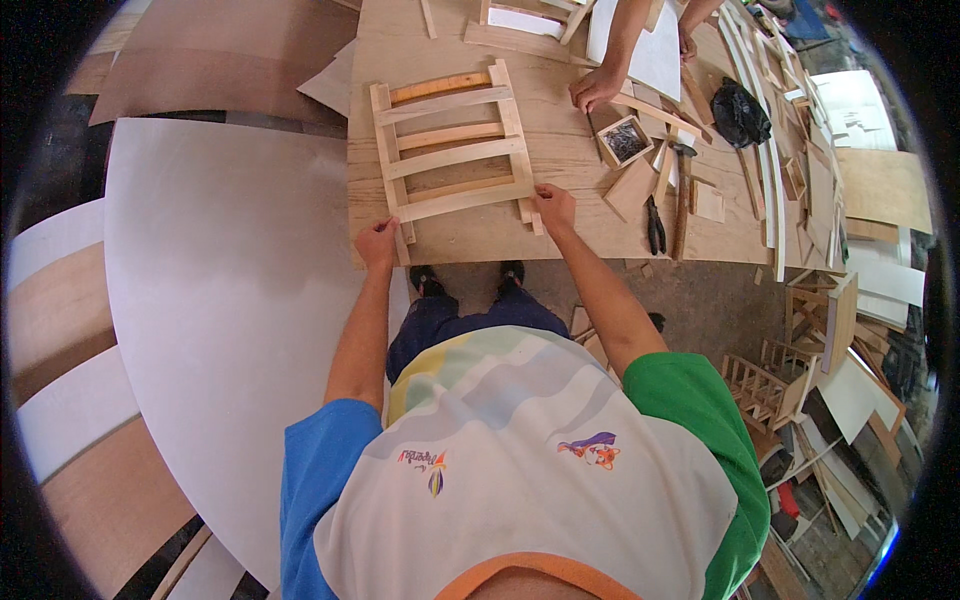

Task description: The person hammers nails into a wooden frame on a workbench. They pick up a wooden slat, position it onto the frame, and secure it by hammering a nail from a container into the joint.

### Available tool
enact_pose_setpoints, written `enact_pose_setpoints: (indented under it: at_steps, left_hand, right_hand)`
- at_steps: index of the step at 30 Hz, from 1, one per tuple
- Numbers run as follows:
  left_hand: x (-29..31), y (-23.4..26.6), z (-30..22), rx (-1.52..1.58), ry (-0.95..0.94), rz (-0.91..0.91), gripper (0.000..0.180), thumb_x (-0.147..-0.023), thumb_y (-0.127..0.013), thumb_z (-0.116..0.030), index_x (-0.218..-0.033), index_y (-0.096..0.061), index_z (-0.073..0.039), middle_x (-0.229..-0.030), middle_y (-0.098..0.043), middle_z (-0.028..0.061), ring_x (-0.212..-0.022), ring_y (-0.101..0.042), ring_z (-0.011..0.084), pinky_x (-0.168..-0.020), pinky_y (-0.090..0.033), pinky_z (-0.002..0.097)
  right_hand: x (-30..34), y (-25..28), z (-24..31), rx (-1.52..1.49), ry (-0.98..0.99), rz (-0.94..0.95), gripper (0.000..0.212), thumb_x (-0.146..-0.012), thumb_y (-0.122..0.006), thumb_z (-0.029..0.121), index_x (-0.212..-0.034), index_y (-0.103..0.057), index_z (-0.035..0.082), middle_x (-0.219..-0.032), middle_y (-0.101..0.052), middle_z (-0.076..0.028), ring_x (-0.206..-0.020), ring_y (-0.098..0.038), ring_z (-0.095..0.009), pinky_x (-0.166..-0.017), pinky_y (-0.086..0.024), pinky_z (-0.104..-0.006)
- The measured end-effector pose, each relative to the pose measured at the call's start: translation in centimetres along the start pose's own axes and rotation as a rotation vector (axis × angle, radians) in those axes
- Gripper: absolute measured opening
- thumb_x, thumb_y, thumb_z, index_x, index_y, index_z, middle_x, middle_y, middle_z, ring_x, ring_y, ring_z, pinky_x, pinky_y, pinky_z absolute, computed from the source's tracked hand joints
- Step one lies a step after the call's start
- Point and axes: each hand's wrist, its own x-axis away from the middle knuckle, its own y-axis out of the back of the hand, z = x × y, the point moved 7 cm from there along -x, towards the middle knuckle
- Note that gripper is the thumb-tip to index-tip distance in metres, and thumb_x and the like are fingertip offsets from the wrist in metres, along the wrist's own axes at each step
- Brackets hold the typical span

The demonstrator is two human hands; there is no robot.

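Note:
A ladder-like wooden frame (pixel 452 148), two long rails joined by several cross slats, lies flat on the plywood worktop (pixel 560 150). My left hand (pixel 378 243) grips the near end of the left rail at the worktop's front edge. My right hand (pixel 555 208) holds the near end of the right rail, fingers pressed on the lowest slat. Both my forearms reach up from the lower edge.
Another person's hand (pixel 596 88) rests on the worktop by a small wooden box of nails (pixel 625 141). A hammer (pixel 682 195), pliers (pixel 655 225) and wood offcuts lie to the right. A large white round panel (pixel 220 300) lies left; small wooden frames (pixel 765 385) are stacked on the floor right.

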Motion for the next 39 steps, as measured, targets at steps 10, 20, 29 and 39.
enact_pose_setpoints:
  at_steps: [10,20,29,39]
  left_hand:
    - [0.5,0.5,-0.7,0.002,0.049,-0.046,0.030,-0.072,-0.075,-0.032,-0.091,-0.075,-0.009,-0.077,-0.070,0.0145,-0.069,-0.068,0.0245,-0.068,-0.051,0.0340]
    - [0.9,0.6,-1.0,-0.114,-0.002,-0.054,0.031,-0.074,-0.074,-0.036,-0.091,-0.075,-0.010,-0.078,-0.069,0.0160,-0.071,-0.068,0.0279,-0.069,-0.050,0.0357]
    - [0.9,0.6,-0.9,-0.122,-0.024,-0.070,0.030,-0.074,-0.073,-0.035,-0.090,-0.074,-0.010,-0.076,-0.069,0.0161,-0.069,-0.068,0.0281,-0.067,-0.050,0.0358]
    - [0.0,0.1,-0.2,-0.085,0.099,-0.027,0.027,-0.070,-0.075,-0.031,-0.085,-0.075,-0.008,-0.074,-0.069,0.0138,-0.069,-0.068,0.0261,-0.066,-0.050,0.0345]
  right_hand:
    - [0.1,0.1,-0.1,-0.004,-0.003,-0.009,0.032,-0.075,-0.072,0.021,-0.103,-0.070,0.006,-0.089,-0.072,-0.011,-0.081,-0.069,-0.019,-0.075,-0.053,-0.0301]
    - [-0.1,-0.1,-0.4,0.011,0.082,-0.030,0.032,-0.075,-0.073,0.022,-0.103,-0.071,0.006,-0.089,-0.071,-0.012,-0.081,-0.069,-0.021,-0.075,-0.053,-0.0319]
    - [-0.1,-0.2,-0.4,-0.026,0.059,-0.007,0.033,-0.075,-0.073,0.026,-0.102,-0.071,0.006,-0.090,-0.071,-0.013,-0.084,-0.068,-0.025,-0.077,-0.052,-0.0352]
    - [0.1,0.0,-0.1,-0.024,0.071,-0.001,0.031,-0.076,-0.073,0.018,-0.103,-0.070,0.005,-0.087,-0.071,-0.012,-0.079,-0.069,-0.019,-0.073,-0.053,-0.0298]
